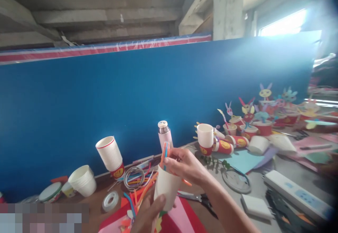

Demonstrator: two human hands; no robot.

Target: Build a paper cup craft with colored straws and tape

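My left hand (148,212) is closed around a white paper cup (167,189), holding it slightly tilted above the table. At the cup's rim, my right hand (185,162) pinches a bundle of thin orange and blue strips (165,152), perhaps pipe cleaners. Their upper ends stick up past the fingertips, and the lower part goes down at the cup's mouth. An orange end also shows below the right hand. Underneath lie red and pink paper sheets (185,219). Scissors (194,197) rest partly behind my right forearm.
Left of my hands stand stacked paper cups (109,153), white tubs (83,182) and a tape roll (110,201). A pink thermos (164,134) is behind the cup. To the right are a power strip (298,194), a white box (257,206) and several decorated cups (248,130). A blue panel (118,92) borders the table.
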